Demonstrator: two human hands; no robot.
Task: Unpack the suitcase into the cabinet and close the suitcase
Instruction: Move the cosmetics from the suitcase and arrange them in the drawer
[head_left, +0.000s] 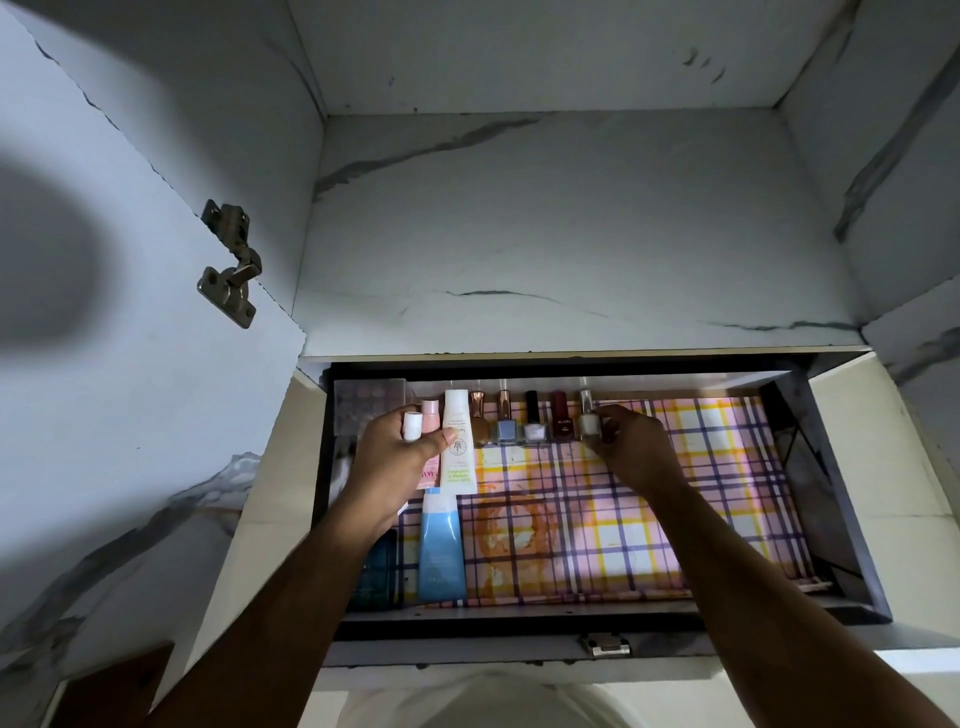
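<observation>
Both hands reaching into the cabinet drawer (810, 467): left hand (395, 457) gripping a small white bottle (412, 426), right hand (631, 447) pinching a silver nail polish bottle (587, 421). Between the hands, a row of nail polish bottles (535, 423) and a white tube (458, 441). Below the left hand, a blue tube (440, 545) on plaid liner (649, 519). Suitcase out of view.
</observation>
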